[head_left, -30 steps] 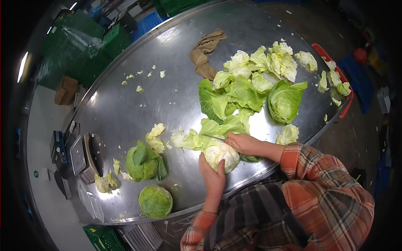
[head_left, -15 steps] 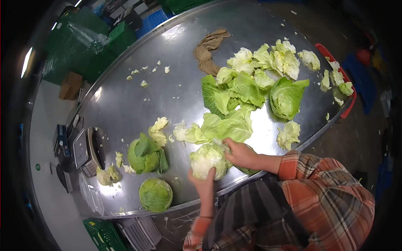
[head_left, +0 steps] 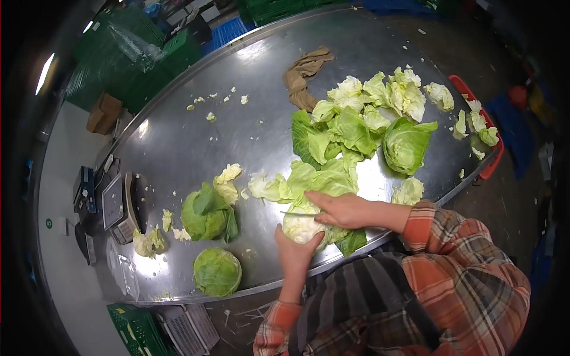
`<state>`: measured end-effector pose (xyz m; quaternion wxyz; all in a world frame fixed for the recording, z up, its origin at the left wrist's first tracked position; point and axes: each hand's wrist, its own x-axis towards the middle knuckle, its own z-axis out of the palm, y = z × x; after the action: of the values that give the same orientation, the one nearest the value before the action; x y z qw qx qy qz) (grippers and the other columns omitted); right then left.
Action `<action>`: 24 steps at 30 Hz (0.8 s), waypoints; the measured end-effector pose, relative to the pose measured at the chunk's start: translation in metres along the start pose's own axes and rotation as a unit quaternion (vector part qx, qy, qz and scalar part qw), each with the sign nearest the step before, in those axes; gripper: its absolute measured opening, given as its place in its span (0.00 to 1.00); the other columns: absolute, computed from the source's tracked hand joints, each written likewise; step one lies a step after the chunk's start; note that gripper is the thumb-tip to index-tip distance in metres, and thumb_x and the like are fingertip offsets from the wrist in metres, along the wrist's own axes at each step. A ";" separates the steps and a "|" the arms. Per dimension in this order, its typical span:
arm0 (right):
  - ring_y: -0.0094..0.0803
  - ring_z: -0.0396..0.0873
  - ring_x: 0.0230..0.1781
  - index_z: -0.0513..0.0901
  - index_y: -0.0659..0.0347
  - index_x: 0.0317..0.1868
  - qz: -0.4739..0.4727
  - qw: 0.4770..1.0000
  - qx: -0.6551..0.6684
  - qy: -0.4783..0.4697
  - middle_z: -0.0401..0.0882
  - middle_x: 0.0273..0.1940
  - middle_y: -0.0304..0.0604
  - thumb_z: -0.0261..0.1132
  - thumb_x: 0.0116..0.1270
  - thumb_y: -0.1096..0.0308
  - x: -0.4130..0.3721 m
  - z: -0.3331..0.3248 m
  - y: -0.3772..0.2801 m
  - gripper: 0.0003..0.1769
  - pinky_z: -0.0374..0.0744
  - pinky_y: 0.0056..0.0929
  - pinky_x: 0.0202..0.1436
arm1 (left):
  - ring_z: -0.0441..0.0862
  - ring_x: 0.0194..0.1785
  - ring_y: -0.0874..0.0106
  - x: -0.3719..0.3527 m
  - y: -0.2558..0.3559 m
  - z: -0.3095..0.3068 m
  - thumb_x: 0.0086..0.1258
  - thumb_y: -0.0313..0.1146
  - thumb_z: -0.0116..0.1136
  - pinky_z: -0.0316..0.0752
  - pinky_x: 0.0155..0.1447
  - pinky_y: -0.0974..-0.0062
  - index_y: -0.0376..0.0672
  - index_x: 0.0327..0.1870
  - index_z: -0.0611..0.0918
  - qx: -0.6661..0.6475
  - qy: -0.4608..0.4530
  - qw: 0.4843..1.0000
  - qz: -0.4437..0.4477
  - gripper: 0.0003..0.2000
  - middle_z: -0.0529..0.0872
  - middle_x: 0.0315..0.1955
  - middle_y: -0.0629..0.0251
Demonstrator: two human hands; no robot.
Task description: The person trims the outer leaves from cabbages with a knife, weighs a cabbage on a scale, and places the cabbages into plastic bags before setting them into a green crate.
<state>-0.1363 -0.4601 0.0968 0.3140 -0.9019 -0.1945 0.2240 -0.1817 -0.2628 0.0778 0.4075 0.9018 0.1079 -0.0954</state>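
A pale, trimmed cabbage head (head_left: 301, 228) rests near the table's front edge. My left hand (head_left: 295, 252) cups it from the near left, thumb against its side. Above its top, my right hand (head_left: 344, 211) is closed around what looks like a knife; only a thin straight blade (head_left: 295, 213) shows and the handle is hidden. Loose light-green leaves (head_left: 323, 178) lie just beyond the head. A darker green leaf (head_left: 351, 242) sticks out below my right hand.
Two cabbages, one leafy (head_left: 205, 213) and one round (head_left: 218, 272), sit at left. Another cabbage (head_left: 407, 146) stands by a leaf pile (head_left: 356, 127) at right. A brown cloth (head_left: 303, 77), a scale (head_left: 116, 204) and a red crate (head_left: 493, 157) edge the steel table (head_left: 255, 130).
The cabbage head and my left hand have shifted slightly right. My right hand has come over the head's top, and the thin blade shows more clearly. A dark leaf below is more exposed.
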 end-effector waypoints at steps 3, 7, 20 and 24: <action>0.55 0.76 0.52 0.56 0.57 0.71 -0.021 1.000 -0.012 0.003 0.65 0.64 0.61 0.47 0.73 0.46 0.012 0.015 0.004 0.34 0.75 0.46 0.55 | 0.73 0.58 0.53 -0.002 0.003 0.001 0.41 0.49 0.78 0.70 0.60 0.64 0.25 0.63 0.61 0.016 0.006 1.000 0.001 0.53 0.71 0.56 0.41; 0.55 0.76 0.52 0.62 0.59 0.69 -0.014 0.999 0.032 -0.006 0.69 0.61 0.61 0.48 0.72 0.45 0.022 0.011 0.007 0.33 0.74 0.46 0.55 | 0.74 0.57 0.52 0.007 -0.012 0.009 0.40 0.49 0.79 0.71 0.59 0.63 0.26 0.63 0.62 -0.016 0.022 0.999 0.025 0.53 0.72 0.56 0.42; 0.42 0.77 0.27 0.72 0.64 0.52 0.159 0.954 0.255 0.004 0.76 0.30 0.54 0.53 0.69 0.48 0.031 0.000 0.017 0.26 0.75 0.37 0.30 | 0.74 0.58 0.52 0.009 -0.007 -0.008 0.38 0.50 0.79 0.70 0.62 0.63 0.28 0.65 0.59 0.040 -0.067 0.991 0.104 0.56 0.71 0.57 0.41; 0.26 0.68 0.09 0.73 0.62 0.40 0.198 0.907 0.372 -0.012 0.69 0.14 0.39 0.53 0.69 0.51 0.024 -0.001 0.028 0.20 0.67 0.27 0.10 | 0.69 0.64 0.51 0.021 -0.033 -0.047 0.37 0.46 0.81 0.65 0.67 0.62 0.29 0.66 0.58 -0.001 -0.203 0.961 0.186 0.56 0.67 0.61 0.39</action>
<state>-0.1103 -0.4691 0.0727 0.5733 -0.7371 0.0813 0.3484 -0.1661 -0.2036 0.0794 0.4319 0.8674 -0.1467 -0.1990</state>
